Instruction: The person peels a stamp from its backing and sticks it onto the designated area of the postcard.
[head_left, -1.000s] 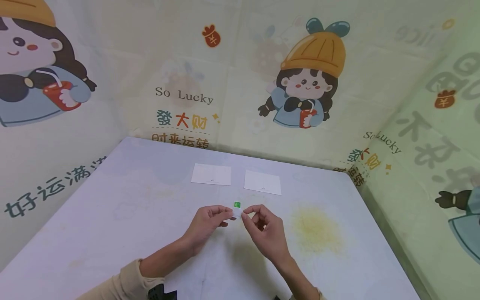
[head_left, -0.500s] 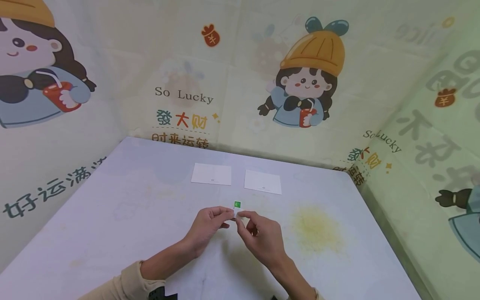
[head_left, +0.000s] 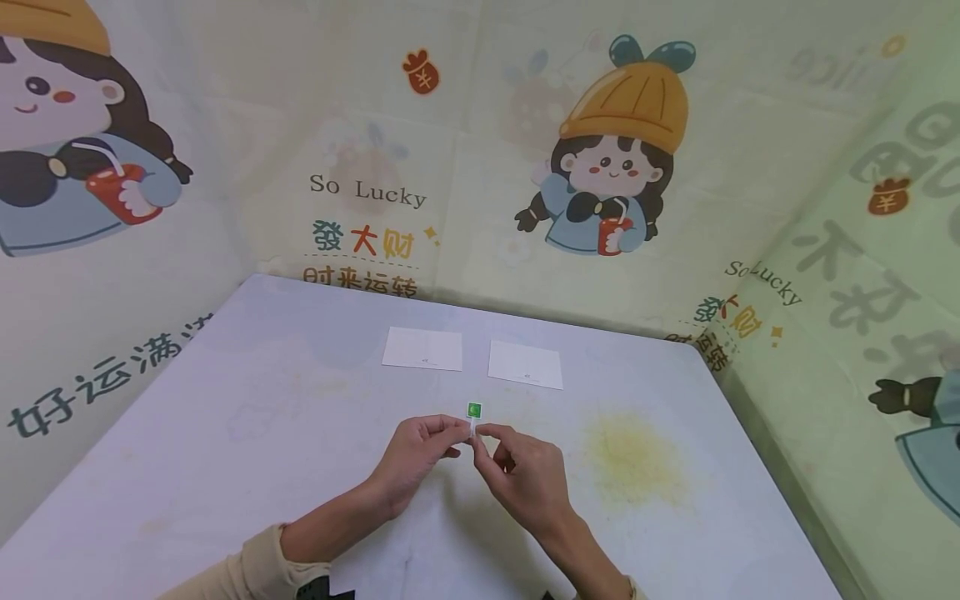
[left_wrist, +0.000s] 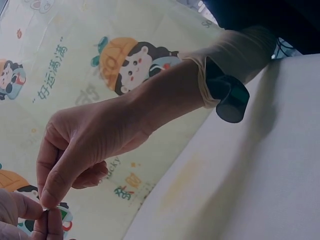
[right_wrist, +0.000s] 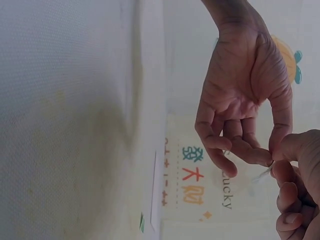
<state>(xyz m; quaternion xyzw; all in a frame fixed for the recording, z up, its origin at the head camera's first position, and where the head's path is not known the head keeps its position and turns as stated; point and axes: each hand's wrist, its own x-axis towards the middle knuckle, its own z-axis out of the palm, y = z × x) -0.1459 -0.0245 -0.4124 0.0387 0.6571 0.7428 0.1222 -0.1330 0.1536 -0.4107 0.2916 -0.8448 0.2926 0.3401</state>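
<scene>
My left hand (head_left: 420, 454) and right hand (head_left: 528, 479) meet fingertip to fingertip above the middle of the table. Between thumbs and forefingers they pinch a small, thin white piece (head_left: 473, 427), its exact kind hidden by its size and the fingers. In the right wrist view it pokes out as a narrow whitish strip (right_wrist: 261, 176). Just beyond the fingertips a small green stamp-like square with a white border (head_left: 474, 410) shows in the head view. The right wrist view places this green square (right_wrist: 142, 222) low, at the tabletop, well apart from the fingers.
Two white cards, one left (head_left: 422, 348) and one right (head_left: 525, 364), lie side by side farther back on the pale table (head_left: 262, 467). A yellow stain (head_left: 633, 457) marks the surface at right. Printed cloth walls (head_left: 480, 208) close in the table's back and sides.
My right hand has shifted left against the left fingertips. The white piece, broad at first, now shows as a narrow strip. Left hand, cards and green square look nearly unmoved.
</scene>
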